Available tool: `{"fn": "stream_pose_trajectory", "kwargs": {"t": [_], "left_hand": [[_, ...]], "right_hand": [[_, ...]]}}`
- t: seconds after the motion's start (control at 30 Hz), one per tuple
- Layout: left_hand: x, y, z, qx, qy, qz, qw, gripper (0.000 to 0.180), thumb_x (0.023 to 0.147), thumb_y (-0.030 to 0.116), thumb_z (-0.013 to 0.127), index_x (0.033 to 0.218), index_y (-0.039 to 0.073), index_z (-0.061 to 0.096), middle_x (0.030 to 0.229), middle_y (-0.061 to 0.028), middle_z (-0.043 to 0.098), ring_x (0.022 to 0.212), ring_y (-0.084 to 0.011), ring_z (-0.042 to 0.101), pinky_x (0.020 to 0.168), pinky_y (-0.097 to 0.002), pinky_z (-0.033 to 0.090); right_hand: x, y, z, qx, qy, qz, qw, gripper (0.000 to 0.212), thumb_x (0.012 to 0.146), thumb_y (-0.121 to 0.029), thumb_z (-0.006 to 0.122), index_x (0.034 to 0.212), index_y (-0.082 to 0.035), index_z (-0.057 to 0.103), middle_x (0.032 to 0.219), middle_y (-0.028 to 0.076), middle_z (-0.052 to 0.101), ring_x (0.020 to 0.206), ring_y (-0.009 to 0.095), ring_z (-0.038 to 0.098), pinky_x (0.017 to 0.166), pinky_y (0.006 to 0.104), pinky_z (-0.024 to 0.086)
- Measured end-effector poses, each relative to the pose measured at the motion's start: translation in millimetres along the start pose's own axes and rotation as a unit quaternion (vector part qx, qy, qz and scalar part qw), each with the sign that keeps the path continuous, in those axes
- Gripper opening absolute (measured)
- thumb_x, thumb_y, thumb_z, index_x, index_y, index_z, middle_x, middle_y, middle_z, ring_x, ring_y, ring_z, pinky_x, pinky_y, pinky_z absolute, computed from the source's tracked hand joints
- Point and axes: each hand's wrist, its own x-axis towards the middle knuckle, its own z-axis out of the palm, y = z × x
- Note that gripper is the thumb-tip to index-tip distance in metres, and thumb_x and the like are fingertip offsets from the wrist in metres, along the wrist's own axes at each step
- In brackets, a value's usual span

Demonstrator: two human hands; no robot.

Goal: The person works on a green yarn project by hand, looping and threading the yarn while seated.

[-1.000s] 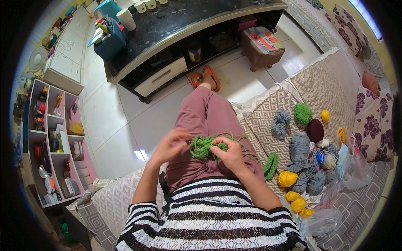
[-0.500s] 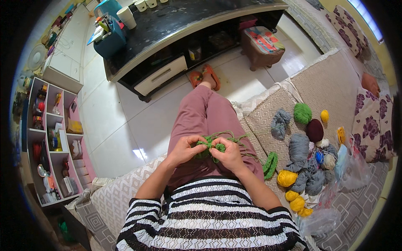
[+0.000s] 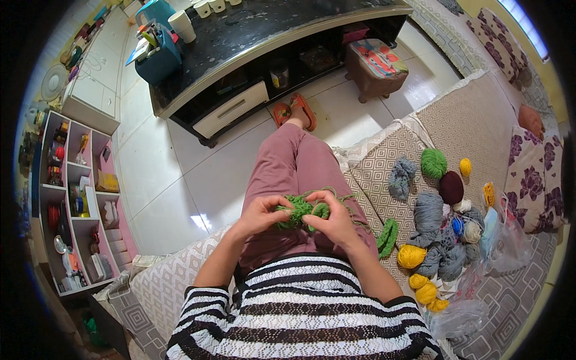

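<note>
Above my lap, both hands grip a bunched piece of green yarn work point(image 3: 294, 211). My left hand point(image 3: 264, 214) pinches its left side between thumb and fingers. My right hand point(image 3: 331, 219) is closed on the right side, where a rounded green lump shows by the fingertips. Loose green strands trail over my right thigh. Whether a hook or needle is in the fingers cannot be made out. On the seat to my right lies a separate green knitted strip point(image 3: 387, 237).
Balls of grey yarn point(image 3: 428, 216), yellow yarn point(image 3: 411, 256), green yarn point(image 3: 433, 162) and dark maroon yarn point(image 3: 451, 187) lie on the sofa at right, beside clear plastic bags point(image 3: 510, 243). A black-topped table point(image 3: 258, 27) stands ahead, a stool point(image 3: 377, 69) by it. Compartmented shelves point(image 3: 67, 207) stand left.
Both hands have shifted slightly apart and the green yarn work between them now shows more of its face. The right hand is raised a little. The yarn balls have not moved.
</note>
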Motion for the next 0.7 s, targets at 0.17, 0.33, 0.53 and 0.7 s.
{"fn": "stream_pose_trajectory", "kwargs": {"t": [0.17,0.33,0.53,0.7], "left_hand": [[-8,7,-46,0.293,0.022,0.017,0.956,0.03,0.072,0.013,0.061,0.099,0.002,0.054,0.096,-0.0066,0.055,0.089,-0.0136,0.051,0.078,-0.0255,0.04],[11,66,-4,0.279,-0.066,0.153,0.946,0.064,0.069,0.025,0.066,0.121,0.004,0.036,0.122,-0.012,0.039,0.114,-0.0218,0.036,0.095,-0.0327,0.028],[62,85,87,0.107,-0.233,0.277,0.926,0.054,0.076,0.029,0.059,0.119,0.004,0.037,0.112,-0.0124,0.046,0.104,-0.0162,0.043,0.086,-0.0297,0.035],[68,103,93,0.173,-0.265,0.188,0.93,0.023,0.083,0.025,0.049,0.092,0.004,0.053,0.066,-0.0043,0.055,0.061,-0.0095,0.051,0.054,-0.0286,0.04]], "right_hand": [[-24,-27,-45,0.233,0.017,0.045,0.971,0.031,0.071,-0.006,0.052,0.101,-0.004,0.043,0.08,0.005,0.051,0.068,0.008,0.049,0.057,0.0176,0.041],[-37,-60,-64,0.284,0.055,0.019,0.957,0.023,0.076,-0.01,0.052,0.097,-0.004,0.044,0.081,0.006,0.052,0.069,0.008,0.049,0.056,0.0172,0.041],[-29,-91,-65,0.294,0.032,-0.08,0.952,0.021,0.079,-0.005,0.05,0.099,0.0,0.052,0.088,0.006,0.056,0.067,0.009,0.052,0.059,0.0204,0.044],[-29,-95,-97,0.16,0.179,-0.144,0.96,0.019,0.08,-0.003,0.049,0.097,0.0,0.055,0.081,0.005,0.057,0.06,0.007,0.051,0.052,0.019,0.041]]}}
